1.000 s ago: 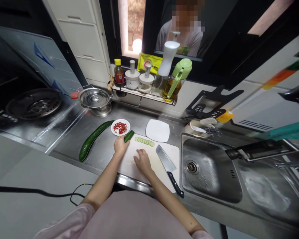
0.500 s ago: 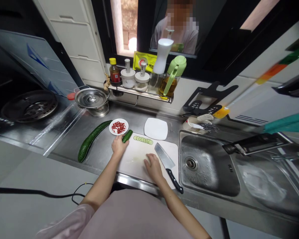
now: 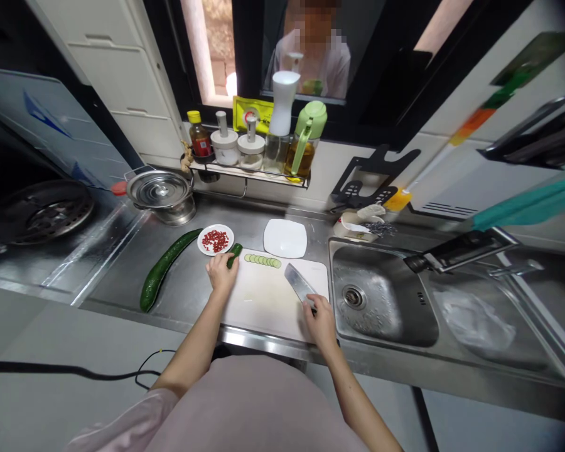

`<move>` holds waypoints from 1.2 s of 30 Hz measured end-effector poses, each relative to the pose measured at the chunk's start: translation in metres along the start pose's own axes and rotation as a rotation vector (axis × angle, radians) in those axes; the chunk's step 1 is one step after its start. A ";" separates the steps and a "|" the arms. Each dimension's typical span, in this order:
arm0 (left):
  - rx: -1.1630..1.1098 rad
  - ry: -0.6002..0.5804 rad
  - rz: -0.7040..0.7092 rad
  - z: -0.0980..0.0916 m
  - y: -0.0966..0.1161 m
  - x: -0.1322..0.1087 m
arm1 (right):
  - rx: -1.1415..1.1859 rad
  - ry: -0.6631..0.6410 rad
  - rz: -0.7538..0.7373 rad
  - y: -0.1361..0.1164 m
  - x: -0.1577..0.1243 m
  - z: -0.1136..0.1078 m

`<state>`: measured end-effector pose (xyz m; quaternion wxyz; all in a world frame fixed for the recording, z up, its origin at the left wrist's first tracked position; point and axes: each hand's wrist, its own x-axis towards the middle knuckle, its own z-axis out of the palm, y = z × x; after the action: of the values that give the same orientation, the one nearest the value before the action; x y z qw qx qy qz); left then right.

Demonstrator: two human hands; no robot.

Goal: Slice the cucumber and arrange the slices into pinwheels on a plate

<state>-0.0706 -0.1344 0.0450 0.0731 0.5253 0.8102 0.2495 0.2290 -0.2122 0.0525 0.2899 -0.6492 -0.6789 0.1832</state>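
At the centre of the frame, the left hand (image 3: 222, 271) was curled round a cucumber piece (image 3: 235, 253), with its far end showing beyond the fingers, at the upper left corner of the board (image 3: 263, 311). Right of centre, the right hand (image 3: 320, 319) was bent over the handle of the knife (image 3: 299, 282); I cannot tell how firmly it was closed, because the fingers hid the handle. The blade lay on the board, pointing to the upper left. A row of slices (image 3: 262, 260) was along the board's upper edge.

The cucumber piece was probably light and firm, a little slippery where it is wet or cut; it is best taken round the skin, away from the cut end. The slices looked thin, so they may bend or stick together. The knife is likely heavier and stiff, to be held only by its handle.
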 end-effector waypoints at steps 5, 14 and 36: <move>-0.090 -0.023 0.186 0.006 0.025 -0.006 | -0.017 0.150 -0.026 -0.006 -0.014 -0.018; -0.025 -0.396 0.522 0.039 0.087 -0.004 | -0.019 0.184 -0.073 -0.005 -0.039 -0.024; -0.115 -0.526 0.336 0.057 0.095 0.001 | -0.031 0.167 0.011 0.015 -0.060 -0.021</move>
<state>0.0280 -0.0843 0.0414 0.2674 0.6932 0.6500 0.1594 0.2538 -0.2731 0.0497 0.3345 -0.6703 -0.6516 0.1195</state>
